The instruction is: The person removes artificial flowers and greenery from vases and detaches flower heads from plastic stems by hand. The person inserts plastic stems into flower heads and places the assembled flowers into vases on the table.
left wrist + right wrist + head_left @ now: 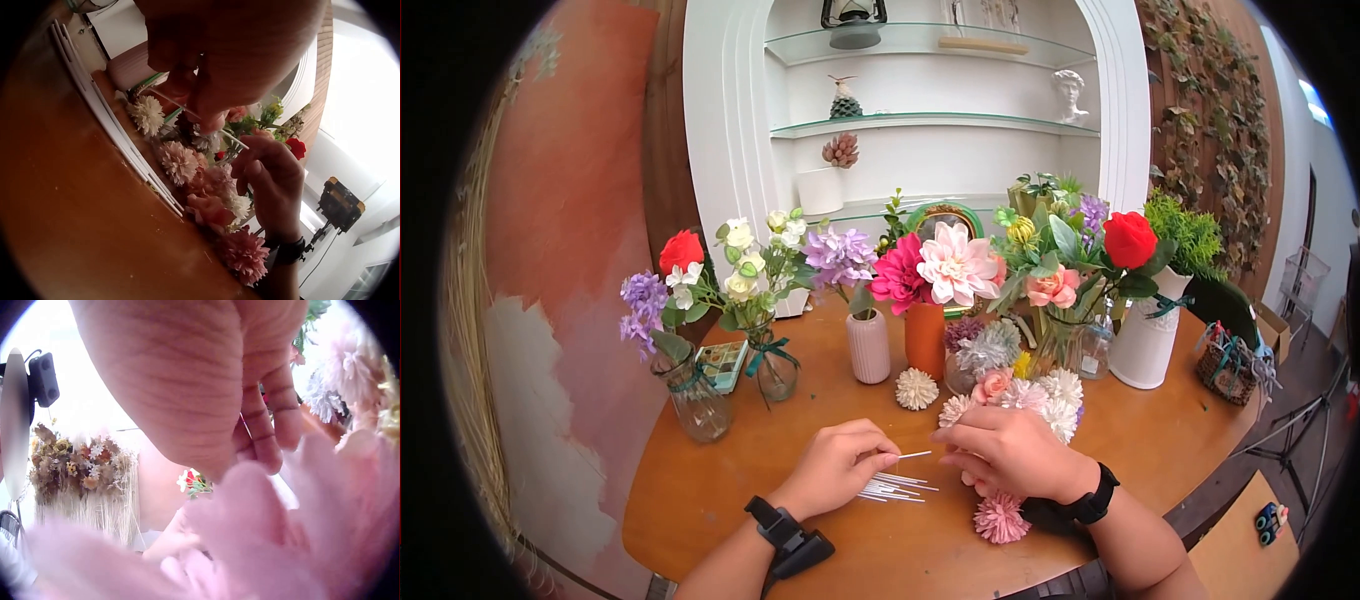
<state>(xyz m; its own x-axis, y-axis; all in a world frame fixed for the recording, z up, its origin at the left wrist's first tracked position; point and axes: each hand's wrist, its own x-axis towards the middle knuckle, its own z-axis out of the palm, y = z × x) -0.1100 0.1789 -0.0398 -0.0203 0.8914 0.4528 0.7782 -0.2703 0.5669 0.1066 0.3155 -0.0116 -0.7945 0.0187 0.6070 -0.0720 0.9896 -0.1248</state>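
My left hand [837,466] pinches a thin white stick [915,455] between thumb and fingers, over a loose pile of white sticks [892,488] on the table. In the left wrist view, the held stick [235,139] points toward the right hand [275,184]. Just beyond the stick's free end, my right hand [1022,452] hovers with fingers loosely bent and nothing visible between them. Under and beside it lie a pink pompom flower [1002,517], white flower heads [1061,388] and a cream pompom flower [917,389].
Across the wooden table [780,440] stand a pink vase [869,348], an orange vase [925,340], a white pitcher [1143,345] and glass vases [705,412] with flowers. A small basket [1228,367] sits at the right edge. White shelving [930,165] rises behind.
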